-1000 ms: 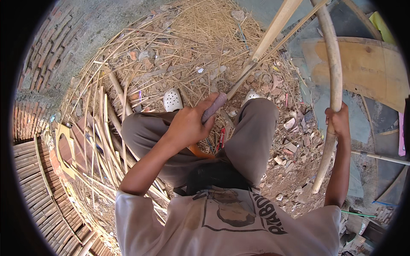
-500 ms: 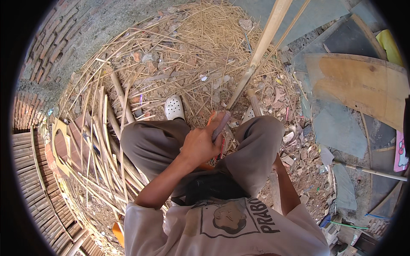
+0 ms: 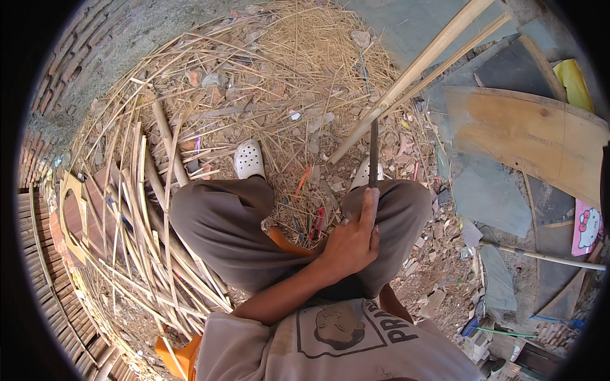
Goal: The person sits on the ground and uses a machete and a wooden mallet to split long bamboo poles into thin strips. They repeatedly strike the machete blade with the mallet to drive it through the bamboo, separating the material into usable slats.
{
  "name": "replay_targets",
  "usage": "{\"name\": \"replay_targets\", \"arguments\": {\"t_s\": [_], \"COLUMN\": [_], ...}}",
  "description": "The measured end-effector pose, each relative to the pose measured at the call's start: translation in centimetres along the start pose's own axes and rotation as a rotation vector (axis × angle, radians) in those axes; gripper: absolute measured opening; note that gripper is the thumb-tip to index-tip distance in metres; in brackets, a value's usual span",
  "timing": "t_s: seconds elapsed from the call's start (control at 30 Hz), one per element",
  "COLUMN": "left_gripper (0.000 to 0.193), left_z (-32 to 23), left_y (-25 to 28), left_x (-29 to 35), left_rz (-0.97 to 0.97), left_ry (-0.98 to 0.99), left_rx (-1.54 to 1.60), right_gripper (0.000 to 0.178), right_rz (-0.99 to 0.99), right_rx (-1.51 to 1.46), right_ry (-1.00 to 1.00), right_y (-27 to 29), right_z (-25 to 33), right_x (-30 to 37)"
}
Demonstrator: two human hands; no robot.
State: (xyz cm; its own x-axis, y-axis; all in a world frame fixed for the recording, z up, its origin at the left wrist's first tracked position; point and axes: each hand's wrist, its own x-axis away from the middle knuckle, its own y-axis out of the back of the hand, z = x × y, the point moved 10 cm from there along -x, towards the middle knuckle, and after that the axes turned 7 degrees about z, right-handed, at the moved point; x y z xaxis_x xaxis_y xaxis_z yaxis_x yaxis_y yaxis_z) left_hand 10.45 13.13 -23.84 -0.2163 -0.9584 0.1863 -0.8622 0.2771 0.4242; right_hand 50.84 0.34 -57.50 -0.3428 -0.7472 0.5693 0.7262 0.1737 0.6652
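My left hand (image 3: 351,251) is closed around the handle of a long, narrow, dark-bladed knife (image 3: 373,152), one finger lying along it. The blade points away from me, and its tip end meets a pale bamboo pole (image 3: 416,68). From about that spot a thinner bamboo strip (image 3: 460,49) runs apart from the pole, both slanting up to the far right. The pole's lower end hangs between my feet. Only a bit of my right forearm (image 3: 395,305) shows; my right thigh hides the hand.
Several cut bamboo strips (image 3: 143,203) lie heaped at my left. Straw (image 3: 311,51) and rubble cover the ground ahead. Grey sheets (image 3: 492,200) and a brown board (image 3: 527,130) lie at the right. A brick wall (image 3: 76,57) stands far left. Orange plastic (image 3: 178,355) shows beside me.
My left hand has moved right and nearer my body with the knife, whose blade now shows. The pole has leaned further right, and the gap between it and the thinner strip has widened.
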Motion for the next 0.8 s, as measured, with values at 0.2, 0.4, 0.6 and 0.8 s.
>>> {"name": "replay_targets", "arguments": {"t_s": [0.2,0.4,0.6,0.8], "left_gripper": [0.079,0.079,0.079,0.071], "left_z": [-0.1,0.1,0.4,-2.3], "left_y": [-2.2,-3.9,-3.7,10.0], "left_x": [0.0,0.1,0.9,1.1], "left_rz": [0.004,-0.012,-0.243,-0.357], "left_ry": [-0.025,-0.036,-0.164,-0.194], "left_rx": [0.032,0.082,0.005,-0.139], "right_gripper": [0.024,0.027,0.028,0.018], "right_rz": [-0.244,-0.408,0.621,0.716], "right_rx": [-0.267,-0.422,-0.484,-0.628], "right_ry": [0.287,0.847,0.272,0.123], "right_y": [6.3,18.5,-0.9,-2.5], "right_z": [8.9,40.1,40.8,40.5], "right_x": [1.0,18.5,11.1,13.1]}}
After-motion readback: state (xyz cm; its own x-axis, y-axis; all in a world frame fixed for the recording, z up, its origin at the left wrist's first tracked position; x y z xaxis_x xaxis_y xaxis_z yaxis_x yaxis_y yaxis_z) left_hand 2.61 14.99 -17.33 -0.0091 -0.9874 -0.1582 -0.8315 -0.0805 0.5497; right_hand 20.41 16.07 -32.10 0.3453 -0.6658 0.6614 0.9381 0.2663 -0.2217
